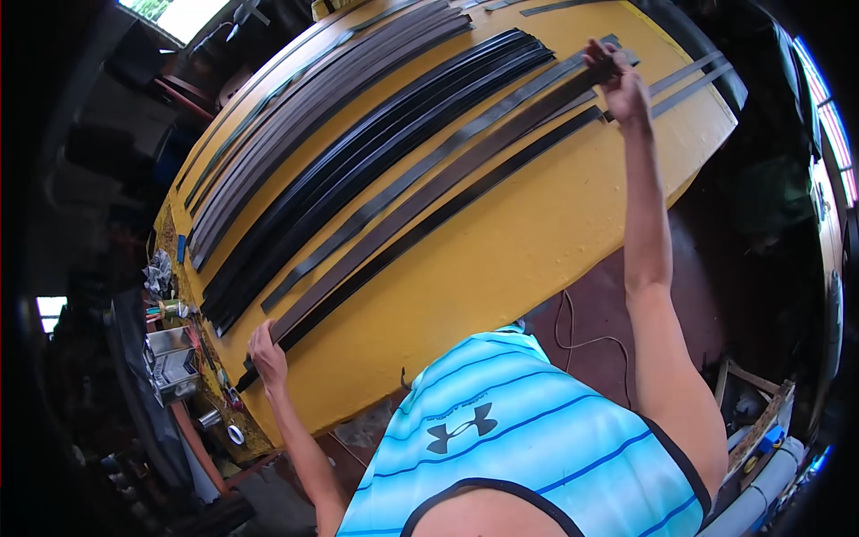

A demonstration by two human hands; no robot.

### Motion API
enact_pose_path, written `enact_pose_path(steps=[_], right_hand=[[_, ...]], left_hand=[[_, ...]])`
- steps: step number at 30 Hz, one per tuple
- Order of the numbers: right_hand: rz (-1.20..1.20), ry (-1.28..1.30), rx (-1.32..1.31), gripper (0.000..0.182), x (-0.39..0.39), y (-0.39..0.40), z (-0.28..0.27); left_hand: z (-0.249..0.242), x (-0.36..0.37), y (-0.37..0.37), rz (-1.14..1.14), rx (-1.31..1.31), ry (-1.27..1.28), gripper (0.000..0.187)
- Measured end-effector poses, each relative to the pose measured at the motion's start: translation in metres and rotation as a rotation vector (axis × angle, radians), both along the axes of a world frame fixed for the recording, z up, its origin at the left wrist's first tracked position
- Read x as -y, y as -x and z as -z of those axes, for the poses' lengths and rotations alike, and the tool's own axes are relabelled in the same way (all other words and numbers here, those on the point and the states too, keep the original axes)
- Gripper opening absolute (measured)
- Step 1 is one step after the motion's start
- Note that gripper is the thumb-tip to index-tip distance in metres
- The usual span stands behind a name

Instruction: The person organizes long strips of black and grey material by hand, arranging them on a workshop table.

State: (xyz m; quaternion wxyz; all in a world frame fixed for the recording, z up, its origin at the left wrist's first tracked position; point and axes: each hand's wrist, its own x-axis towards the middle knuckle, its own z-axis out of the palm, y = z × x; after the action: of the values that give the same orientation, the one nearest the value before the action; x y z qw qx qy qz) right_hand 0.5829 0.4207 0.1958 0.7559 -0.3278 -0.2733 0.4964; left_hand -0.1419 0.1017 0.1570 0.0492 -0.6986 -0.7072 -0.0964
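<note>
A long brown strip (429,191) stretches across the yellow table between my two hands. At its far right end, my right hand (619,85) is raised, with fingers closed round the strip. My left hand (267,355) is at the strip's lower left end, fingers pressed together on it. Just in front of it lies a black strip (447,211), roughly parallel. Behind the brown strip is a grey strip (403,183), flat on the table. Farther back are a bundle of shiny black strips (376,148) and a stack of grey-brown strips (331,98).
The yellow table (501,277) has a rough left edge with a metal box (172,365), a tape roll (235,435) and small tools. Two grey strips lie at its right end. A cable (595,338) runs over the floor. A wooden frame (756,380) stands lower right.
</note>
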Motion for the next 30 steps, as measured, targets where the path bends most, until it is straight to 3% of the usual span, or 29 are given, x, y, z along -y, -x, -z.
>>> enact_pose_path(steps=[2, 4, 5, 8, 10, 12, 14, 16, 18, 20, 22, 24, 30], right_hand=[[-0.054, -0.067, -0.038, 0.034, 0.007, -0.050, 0.012], [-0.061, -0.044, 0.082, 0.035, 0.025, -0.101, 0.036], [0.016, 0.010, 0.088, 0.035, 0.037, -0.119, 0.050], [0.208, 0.244, 0.181, 0.034, 0.089, -0.097, 0.068], [0.223, 0.313, 0.248, 0.033, 0.110, -0.101, 0.115], [0.192, 0.363, 0.241, 0.036, 0.127, -0.110, 0.159], [0.306, 0.585, 0.336, 0.043, 0.132, -0.145, 0.232], [0.666, 0.771, 0.993, 0.050, 0.152, -0.146, 0.260], [0.684, 0.640, 0.810, 0.051, 0.173, -0.150, 0.267], [0.636, 0.595, 0.704, 0.049, 0.194, -0.137, 0.263], [0.515, 0.722, 0.669, 0.045, 0.210, -0.124, 0.249], [0.497, 0.726, 0.669, 0.040, 0.219, -0.096, 0.228], [0.396, 0.733, 0.712, 0.031, 0.247, -0.052, 0.216]], left_hand=[[0.013, 0.023, 0.005, -0.023, 0.007, -0.022, 0.031], [0.020, 0.045, 0.011, -0.062, 0.007, -0.041, 0.032], [0.022, 0.058, 0.014, -0.096, -0.019, 0.008, 0.033], [0.028, 0.094, 0.021, -0.149, -0.043, 0.084, 0.033], [0.052, 0.114, 0.031, -0.088, -0.051, 0.090, 0.031], [0.074, 0.129, 0.039, -0.124, -0.022, 0.206, 0.043], [0.091, 0.137, 0.040, -0.110, -0.157, 0.269, 0.049], [0.096, 0.143, 0.030, -0.147, -0.268, 0.318, 0.059], [0.091, 0.132, 0.025, -0.187, -0.112, 0.286, 0.053], [0.094, 0.102, 0.023, -0.245, 0.135, 0.136, 0.035], [0.086, 0.061, 0.014, -0.296, 0.299, 0.015, 0.021], [0.091, 0.020, 0.021, -0.217, 0.356, -0.073, 0.019], [0.105, -0.086, 0.033, -0.112, 0.307, -0.007, 0.032]])
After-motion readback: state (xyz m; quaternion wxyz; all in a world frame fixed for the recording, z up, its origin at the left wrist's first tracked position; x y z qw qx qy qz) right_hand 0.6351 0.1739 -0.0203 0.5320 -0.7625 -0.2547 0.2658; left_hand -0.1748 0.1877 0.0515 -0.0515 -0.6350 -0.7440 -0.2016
